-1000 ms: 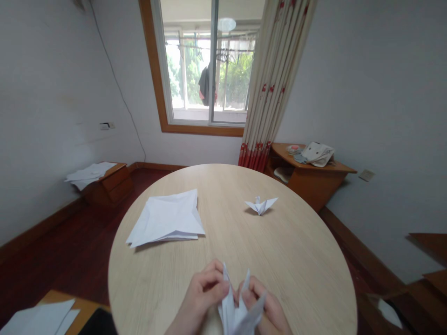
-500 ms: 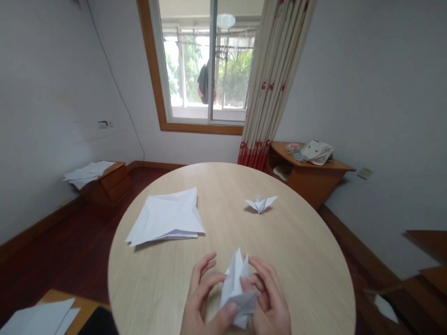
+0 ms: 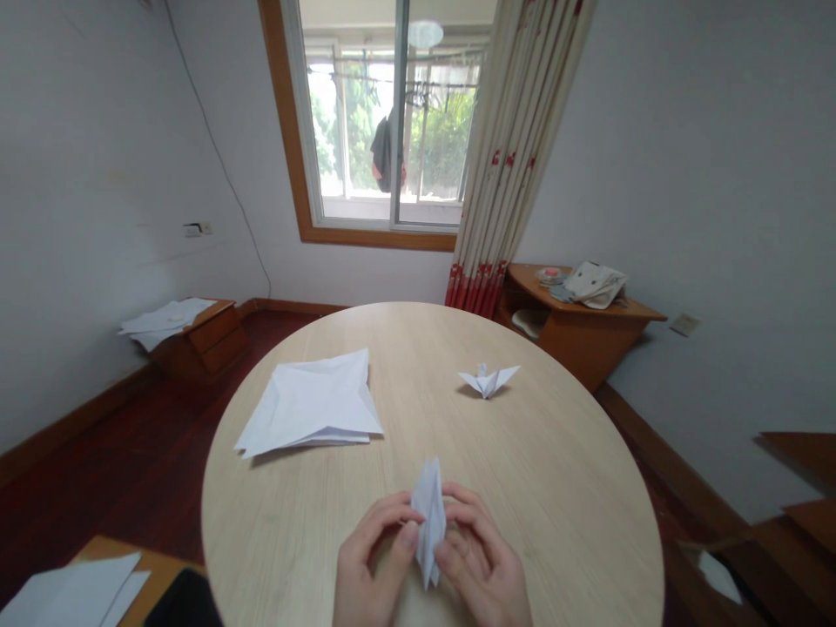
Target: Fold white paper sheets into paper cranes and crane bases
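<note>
A narrow piece of folded white paper (image 3: 429, 518) stands lengthwise between my hands at the near side of the round table (image 3: 418, 348). My left hand (image 3: 375, 557) pinches its left side, thumb toward me and fingers behind. On the other side, my right hand (image 3: 487, 557) grips the lower right edge between thumb and curled fingers. Beyond the hands, to the right, a finished paper crane (image 3: 487, 381) rests with its wings spread. A stack of white paper sheets (image 3: 313, 405) lies to the left, its corners slightly lifted.
More paper (image 3: 71, 592) lies on a wooden surface at the lower left, beside a dark object (image 3: 184, 599). Low wooden cabinets stand by the walls, the left one (image 3: 215, 335) holding papers, the right one (image 3: 581, 326) a cloth bag (image 3: 594, 286). A curtain (image 3: 509, 157) hangs by the window.
The flap that stuck out toward my right hand no longer shows, and the folded paper is now narrow and closed. Both hands have shifted slightly left with it.
</note>
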